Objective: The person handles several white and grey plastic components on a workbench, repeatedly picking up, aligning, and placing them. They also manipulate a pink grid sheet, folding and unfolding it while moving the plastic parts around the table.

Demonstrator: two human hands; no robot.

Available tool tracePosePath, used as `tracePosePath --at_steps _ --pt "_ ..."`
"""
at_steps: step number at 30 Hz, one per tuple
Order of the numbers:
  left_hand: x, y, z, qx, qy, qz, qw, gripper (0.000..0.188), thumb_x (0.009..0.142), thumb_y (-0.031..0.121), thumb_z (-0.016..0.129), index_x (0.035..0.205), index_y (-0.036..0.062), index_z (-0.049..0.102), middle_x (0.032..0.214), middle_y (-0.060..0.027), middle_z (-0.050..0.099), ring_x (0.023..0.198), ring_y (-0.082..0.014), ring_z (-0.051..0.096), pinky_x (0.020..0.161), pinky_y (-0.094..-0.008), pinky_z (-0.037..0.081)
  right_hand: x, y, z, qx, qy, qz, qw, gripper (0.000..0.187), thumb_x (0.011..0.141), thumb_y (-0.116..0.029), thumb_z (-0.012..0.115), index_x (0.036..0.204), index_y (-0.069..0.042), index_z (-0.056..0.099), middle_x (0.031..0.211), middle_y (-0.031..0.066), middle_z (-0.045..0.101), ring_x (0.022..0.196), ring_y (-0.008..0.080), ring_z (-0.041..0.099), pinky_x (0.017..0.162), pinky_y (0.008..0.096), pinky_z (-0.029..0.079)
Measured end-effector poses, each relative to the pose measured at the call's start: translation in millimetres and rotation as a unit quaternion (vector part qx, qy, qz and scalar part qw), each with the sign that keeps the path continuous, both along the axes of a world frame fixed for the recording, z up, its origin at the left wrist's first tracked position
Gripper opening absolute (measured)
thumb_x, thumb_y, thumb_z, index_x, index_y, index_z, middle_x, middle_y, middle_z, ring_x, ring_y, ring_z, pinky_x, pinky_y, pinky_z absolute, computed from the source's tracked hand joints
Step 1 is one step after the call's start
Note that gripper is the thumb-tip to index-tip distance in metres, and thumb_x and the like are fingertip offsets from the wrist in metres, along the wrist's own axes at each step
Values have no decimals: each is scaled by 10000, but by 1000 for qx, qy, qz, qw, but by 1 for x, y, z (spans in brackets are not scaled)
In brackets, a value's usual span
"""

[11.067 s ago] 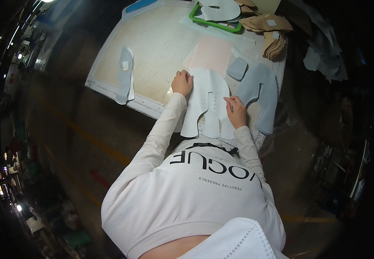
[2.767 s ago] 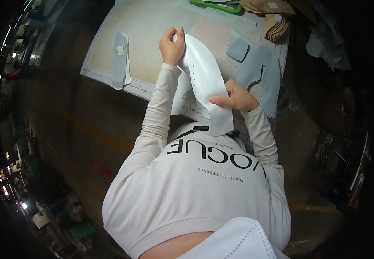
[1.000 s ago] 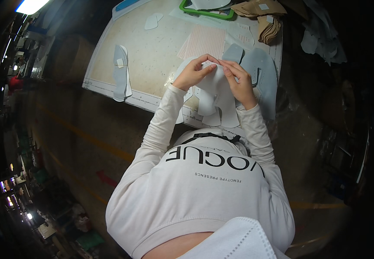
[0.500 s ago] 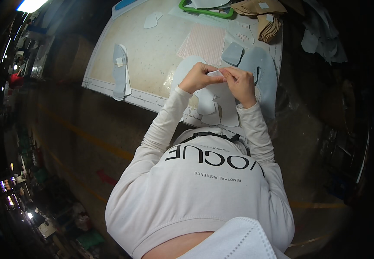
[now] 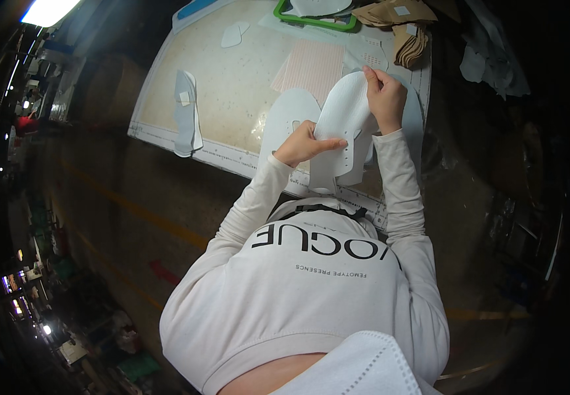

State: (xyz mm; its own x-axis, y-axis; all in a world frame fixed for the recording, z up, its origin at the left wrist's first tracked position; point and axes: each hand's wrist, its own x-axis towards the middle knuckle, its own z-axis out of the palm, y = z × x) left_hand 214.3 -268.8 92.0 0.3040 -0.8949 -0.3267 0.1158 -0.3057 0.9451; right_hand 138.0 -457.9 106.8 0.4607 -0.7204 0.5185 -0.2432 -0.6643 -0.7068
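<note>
A white shoe-upper piece (image 5: 341, 102) with a rounded end and a row of small punched holes is held up over the table's near edge. My right hand (image 5: 386, 102) pinches its far right rim between thumb and fingers. At its left side my left hand (image 5: 303, 143) grips it, thumb lying across the face near the holes. More white material hangs below, its layers partly hidden. Flat on the table, left of the held piece, is another white upper piece (image 5: 278, 122) with a cutout. A grey-blue piece (image 5: 414, 122) lies partly covered behind my right hand.
Pink-striped sheets (image 5: 312, 62) lie beyond my hands on the table (image 5: 232, 85). A green-rimmed tray (image 5: 324, 25) and brown cut pieces (image 5: 411, 47) occupy the far side. Stacked grey and white pieces (image 5: 185, 112) lie at left, small white pieces (image 5: 232, 36) farther back.
My hands have parted from a close pinch: the right moved up and right, the left slightly down. The white piece now stands spread between them, its punched holes showing.
</note>
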Motion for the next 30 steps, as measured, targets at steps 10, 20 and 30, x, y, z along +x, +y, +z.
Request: tracePosePath --at_steps 10,20,30 --pt "-14 23 -1 25 35 1 999 255 784 234 764 899 10 726 791 -47 694 686 -100 616 673 -242 490 11 -46 -4 -22 -1 -66 998 318 872 -324 640 762 -32 704 573 109 617 471 263 579 487 331 448" --pt "-28 48 -4 11 86 -36 996 192 832 183 722 927 16 723 828 -16 698 724 -79 618 688 -217 478 10 -89 6 -58 -40 -78 994 347 866 -358 645 740 -40 701 549 112 595 455 249 553 468 328 428" --pt "1 60 -19 29 -54 -127 990 175 868 101 659 1006 -2 693 913 -62 708 849 -119 661 749 -245 522 -11 -78 48 48 -185 75 979 361 874 -358 665 906 0 703 647 32 638 597 55 518 552 231 414"
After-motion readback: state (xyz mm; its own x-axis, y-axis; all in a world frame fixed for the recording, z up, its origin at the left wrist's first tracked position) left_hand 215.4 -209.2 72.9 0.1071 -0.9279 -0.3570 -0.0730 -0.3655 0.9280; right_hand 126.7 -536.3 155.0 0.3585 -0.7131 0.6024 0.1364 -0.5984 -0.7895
